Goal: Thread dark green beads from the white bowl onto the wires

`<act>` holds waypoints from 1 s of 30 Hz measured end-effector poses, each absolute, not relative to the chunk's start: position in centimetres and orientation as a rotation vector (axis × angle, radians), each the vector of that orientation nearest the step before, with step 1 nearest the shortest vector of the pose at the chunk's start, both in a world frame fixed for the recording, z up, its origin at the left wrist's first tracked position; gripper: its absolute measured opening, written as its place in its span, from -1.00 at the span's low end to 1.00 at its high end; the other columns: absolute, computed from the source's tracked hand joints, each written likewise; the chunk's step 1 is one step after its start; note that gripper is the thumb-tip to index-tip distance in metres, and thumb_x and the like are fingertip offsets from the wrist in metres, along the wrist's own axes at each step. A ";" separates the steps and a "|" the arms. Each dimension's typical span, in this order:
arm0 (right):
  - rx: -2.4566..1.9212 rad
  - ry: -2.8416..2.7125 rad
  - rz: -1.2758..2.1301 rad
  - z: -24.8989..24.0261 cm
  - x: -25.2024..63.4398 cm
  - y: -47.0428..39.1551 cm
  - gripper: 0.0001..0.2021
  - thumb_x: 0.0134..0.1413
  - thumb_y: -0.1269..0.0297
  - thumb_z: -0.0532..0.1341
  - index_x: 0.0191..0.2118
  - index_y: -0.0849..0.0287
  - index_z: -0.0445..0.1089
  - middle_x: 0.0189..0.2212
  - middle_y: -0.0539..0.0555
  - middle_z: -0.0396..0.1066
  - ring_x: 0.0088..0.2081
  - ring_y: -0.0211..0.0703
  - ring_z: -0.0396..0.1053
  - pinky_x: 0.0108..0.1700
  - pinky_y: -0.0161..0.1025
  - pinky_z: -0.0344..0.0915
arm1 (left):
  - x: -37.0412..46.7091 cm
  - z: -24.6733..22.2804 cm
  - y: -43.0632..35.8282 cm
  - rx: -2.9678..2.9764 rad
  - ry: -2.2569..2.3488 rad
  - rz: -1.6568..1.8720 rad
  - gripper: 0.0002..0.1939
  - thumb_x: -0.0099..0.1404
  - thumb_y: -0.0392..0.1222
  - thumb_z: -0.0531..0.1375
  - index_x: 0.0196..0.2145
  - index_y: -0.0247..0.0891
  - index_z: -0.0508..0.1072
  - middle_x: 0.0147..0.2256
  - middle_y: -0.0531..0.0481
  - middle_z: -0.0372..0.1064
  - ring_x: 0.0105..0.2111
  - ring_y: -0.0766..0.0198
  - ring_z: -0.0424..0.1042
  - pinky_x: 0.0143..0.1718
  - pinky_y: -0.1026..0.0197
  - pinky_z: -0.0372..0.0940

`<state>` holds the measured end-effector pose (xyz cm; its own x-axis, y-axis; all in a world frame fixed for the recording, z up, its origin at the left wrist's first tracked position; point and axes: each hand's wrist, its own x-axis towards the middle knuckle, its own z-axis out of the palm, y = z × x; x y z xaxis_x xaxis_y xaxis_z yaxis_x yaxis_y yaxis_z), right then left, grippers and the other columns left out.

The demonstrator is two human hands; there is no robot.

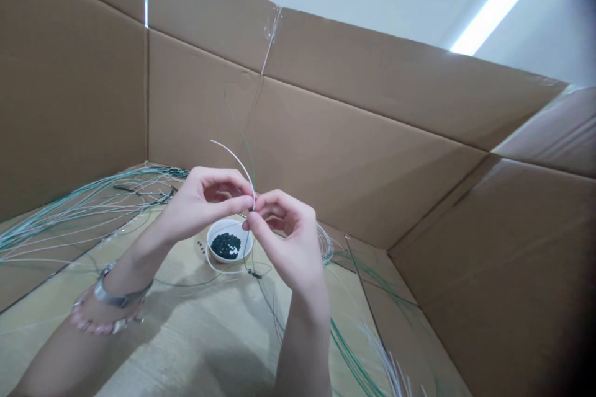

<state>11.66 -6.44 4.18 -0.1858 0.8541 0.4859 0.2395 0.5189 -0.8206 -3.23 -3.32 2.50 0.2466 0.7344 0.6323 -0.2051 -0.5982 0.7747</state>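
Observation:
My left hand (212, 201) and my right hand (288, 229) meet above the table, fingertips pinched close together. Between them runs a white wire (242, 167), its free end curving up and to the left. A thin green wire (251, 155) rises beside it from the same pinch. Both hands are closed on the wires, and the exact spot under the fingertips is hidden. Just below and behind stands a white bowl (250, 248) holding many small black pieces (226, 245). Under the hands, a small dark piece (254, 273) sits on the hanging wires.
Bundles of green and white wires (93, 198) lie at the left. More green wires (354, 360) and white wire ends (395, 372) lie at the right front. A few black bits (201, 247) rest left of the bowl. Cardboard walls (326, 149) enclose the table (209, 335).

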 end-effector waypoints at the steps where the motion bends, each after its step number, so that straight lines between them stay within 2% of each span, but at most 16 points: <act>1: -0.931 -1.714 0.728 4.2 11.7 -6.5 -0.95 -0.09 0.36 0.22 -0.48 0.18 0.33 -0.59 -0.07 0.39 -0.52 -0.32 0.40 -0.45 -0.36 0.30 | -3.2 2.5 -3.3 1.716 0.489 1.470 -0.95 0.14 -0.30 0.29 -0.47 -0.27 0.48 -0.53 0.07 0.38 -0.52 0.40 0.40 -0.48 0.40 0.34; 8: -0.910 -1.771 0.751 4.1 11.9 -6.3 -0.95 -0.08 0.38 0.21 -0.48 0.18 0.32 -0.53 -0.05 0.42 -0.47 -0.34 0.41 -0.41 -0.37 0.30 | -2.8 2.3 -3.4 1.650 0.480 1.495 -0.88 0.16 -0.30 0.24 -0.51 -0.29 0.38 -0.56 0.08 0.31 -0.57 0.42 0.33 -0.55 0.40 0.28; 14: -0.915 -1.853 0.815 3.9 12.1 -5.8 -0.96 -0.08 0.39 0.20 -0.48 0.18 0.31 -0.53 -0.06 0.40 -0.44 -0.34 0.40 -0.36 -0.37 0.31 | -2.7 2.2 -3.0 1.454 0.496 1.809 -0.91 0.20 -0.29 0.20 -0.47 -0.26 0.39 -0.57 0.11 0.25 -0.61 0.48 0.23 -0.58 0.44 0.22; 20: -0.917 -1.932 0.896 3.7 12.1 -5.5 -0.96 -0.06 0.37 0.20 -0.46 0.19 0.32 -0.50 -0.02 0.45 -0.42 -0.32 0.41 -0.33 -0.33 0.33 | -3.2 2.7 -2.6 1.262 0.420 1.993 -0.88 0.12 -0.23 0.26 -0.49 -0.28 0.39 -0.55 0.11 0.20 -0.65 0.50 0.21 -0.67 0.44 0.16; 27: -0.699 -1.788 1.278 3.1 12.3 -4.1 -0.88 0.04 0.25 0.21 -0.38 0.17 0.28 -0.60 -0.07 0.39 -0.52 -0.37 0.36 -0.41 -0.38 0.26 | -4.0 2.4 -1.4 1.189 0.447 1.923 -0.88 0.15 -0.21 0.26 -0.48 -0.27 0.41 -0.48 0.08 0.25 -0.63 0.52 0.23 -0.66 0.43 0.16; 30: -0.605 -1.736 1.364 2.6 12.2 -3.2 -0.81 0.14 0.15 0.10 -0.33 0.17 0.28 -0.66 -0.11 0.29 -0.62 -0.42 0.21 -0.54 -0.42 0.11 | -4.4 2.3 -0.7 1.118 0.418 1.930 -0.89 0.15 -0.23 0.27 -0.46 -0.29 0.42 -0.48 0.07 0.26 -0.63 0.52 0.22 -0.67 0.43 0.16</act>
